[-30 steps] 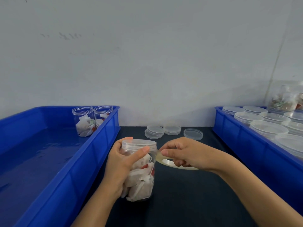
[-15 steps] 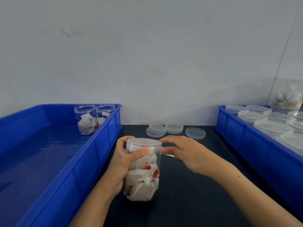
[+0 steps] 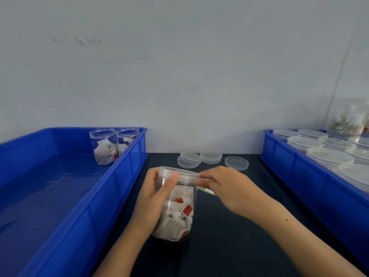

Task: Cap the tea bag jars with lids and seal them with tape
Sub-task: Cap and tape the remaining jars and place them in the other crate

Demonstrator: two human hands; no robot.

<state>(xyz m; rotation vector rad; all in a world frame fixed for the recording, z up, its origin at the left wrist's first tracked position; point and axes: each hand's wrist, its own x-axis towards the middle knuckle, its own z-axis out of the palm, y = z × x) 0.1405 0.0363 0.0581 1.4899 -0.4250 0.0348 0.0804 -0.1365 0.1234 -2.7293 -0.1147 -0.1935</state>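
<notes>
**Fingers at the lid seam, tape roll half hidden**

The fingers (image 3: 201, 183) of the right hand (image 3: 225, 188) pinch at the seam just under the lid (image 3: 178, 173), apparently pressing tape there, though the clear strip itself cannot be made out. Behind that hand's palm a sliver of the tape roll (image 3: 207, 190) shows. The left hand (image 3: 155, 198) is curled round the jar (image 3: 177, 208), thumb up against the lid's edge, with the jar standing on the dark table (image 3: 229, 246).

Risks, as I judge them: the tape could fold onto itself or wander off the seam if the jar turns unevenly, and a loose grip could tip the jar.

Left of the fingers, two uncapped jars (image 3: 113, 145) wait in the blue tray (image 3: 99, 196); beyond them lie spare lids (image 3: 211, 157).
</notes>
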